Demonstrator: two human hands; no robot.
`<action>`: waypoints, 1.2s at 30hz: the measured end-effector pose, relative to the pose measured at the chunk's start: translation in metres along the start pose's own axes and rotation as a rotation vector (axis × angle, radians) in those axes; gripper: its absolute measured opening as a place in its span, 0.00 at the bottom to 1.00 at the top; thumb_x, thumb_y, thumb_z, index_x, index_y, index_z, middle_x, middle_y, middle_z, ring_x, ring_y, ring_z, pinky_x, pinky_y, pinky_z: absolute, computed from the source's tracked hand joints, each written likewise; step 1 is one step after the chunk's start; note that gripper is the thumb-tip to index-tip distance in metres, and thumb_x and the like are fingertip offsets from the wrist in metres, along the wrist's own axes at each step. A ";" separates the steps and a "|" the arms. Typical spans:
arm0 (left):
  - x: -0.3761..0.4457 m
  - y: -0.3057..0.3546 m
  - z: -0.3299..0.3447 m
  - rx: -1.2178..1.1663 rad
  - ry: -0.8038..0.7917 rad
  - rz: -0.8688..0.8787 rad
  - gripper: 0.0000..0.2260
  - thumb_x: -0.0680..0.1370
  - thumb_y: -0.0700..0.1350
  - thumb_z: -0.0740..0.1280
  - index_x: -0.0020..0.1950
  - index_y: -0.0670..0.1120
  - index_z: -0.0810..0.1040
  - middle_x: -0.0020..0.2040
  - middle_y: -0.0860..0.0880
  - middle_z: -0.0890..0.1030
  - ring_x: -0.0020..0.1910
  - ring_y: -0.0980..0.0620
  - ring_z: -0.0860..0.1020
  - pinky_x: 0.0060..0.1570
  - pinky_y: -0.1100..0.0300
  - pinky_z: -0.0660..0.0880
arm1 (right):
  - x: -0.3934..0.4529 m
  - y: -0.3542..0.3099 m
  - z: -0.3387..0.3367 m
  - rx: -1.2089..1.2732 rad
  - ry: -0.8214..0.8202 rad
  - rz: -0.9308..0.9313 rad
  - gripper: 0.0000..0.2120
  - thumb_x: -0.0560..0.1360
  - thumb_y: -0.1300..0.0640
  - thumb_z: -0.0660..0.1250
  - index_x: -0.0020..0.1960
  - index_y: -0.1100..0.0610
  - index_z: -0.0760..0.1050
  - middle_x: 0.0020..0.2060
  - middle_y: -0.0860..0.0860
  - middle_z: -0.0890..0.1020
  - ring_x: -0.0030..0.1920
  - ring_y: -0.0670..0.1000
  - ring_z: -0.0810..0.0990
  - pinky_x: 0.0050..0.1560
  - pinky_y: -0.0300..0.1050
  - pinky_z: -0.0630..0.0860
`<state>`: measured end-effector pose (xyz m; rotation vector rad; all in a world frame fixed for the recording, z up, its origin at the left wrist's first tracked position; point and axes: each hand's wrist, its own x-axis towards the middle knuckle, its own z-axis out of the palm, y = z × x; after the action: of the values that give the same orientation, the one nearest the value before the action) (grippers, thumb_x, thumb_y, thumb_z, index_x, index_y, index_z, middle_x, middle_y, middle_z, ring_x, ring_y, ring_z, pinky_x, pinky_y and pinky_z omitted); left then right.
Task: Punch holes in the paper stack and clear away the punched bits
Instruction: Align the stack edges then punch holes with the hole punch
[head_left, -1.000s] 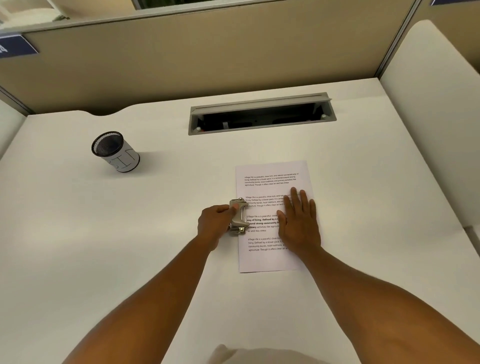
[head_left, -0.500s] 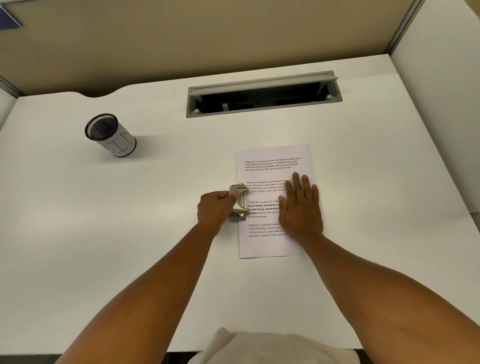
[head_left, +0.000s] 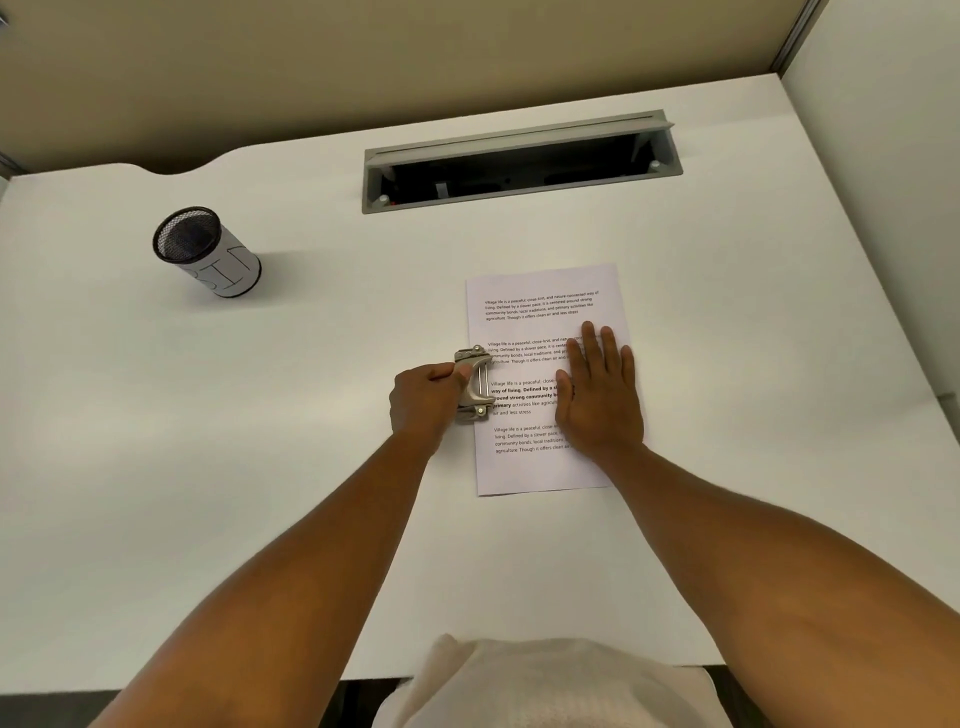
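Metal punch (head_left: 474, 387) on the paper's (head_left: 540, 467) left edge, left hand (head_left: 423, 397) gripping it, right hand (head_left: 597, 397) flat on the sheet: uneven press could skew holes, scattering bits.

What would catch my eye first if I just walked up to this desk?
Two bare arms reach to a printed paper stack at the middle of the white desk. The right hand lies flat on it, while the left hand grips a metal hole punch at its left edge.
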<state>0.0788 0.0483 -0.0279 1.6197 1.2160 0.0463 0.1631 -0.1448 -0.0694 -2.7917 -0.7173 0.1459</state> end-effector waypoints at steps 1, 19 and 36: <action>0.001 -0.001 0.000 0.006 0.003 0.007 0.08 0.66 0.58 0.75 0.30 0.59 0.82 0.38 0.56 0.85 0.45 0.48 0.84 0.50 0.50 0.82 | 0.000 0.000 0.000 0.000 -0.002 0.000 0.25 0.82 0.51 0.51 0.76 0.59 0.59 0.78 0.55 0.53 0.79 0.57 0.48 0.77 0.58 0.45; 0.006 -0.003 0.002 0.115 0.007 0.056 0.12 0.72 0.57 0.72 0.47 0.50 0.85 0.40 0.54 0.84 0.39 0.49 0.81 0.43 0.58 0.79 | 0.002 0.001 -0.007 0.020 -0.071 0.002 0.26 0.82 0.50 0.50 0.77 0.57 0.56 0.79 0.54 0.50 0.79 0.56 0.44 0.77 0.56 0.42; -0.014 0.008 0.000 0.355 -0.030 0.176 0.21 0.77 0.60 0.62 0.37 0.43 0.76 0.31 0.50 0.74 0.34 0.46 0.73 0.33 0.58 0.65 | 0.005 0.004 -0.040 0.142 -0.215 0.037 0.27 0.81 0.47 0.54 0.76 0.56 0.58 0.78 0.51 0.54 0.78 0.53 0.47 0.77 0.52 0.52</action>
<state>0.0768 0.0391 -0.0148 2.0271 1.0990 -0.0872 0.1759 -0.1541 -0.0325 -2.6791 -0.6740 0.4906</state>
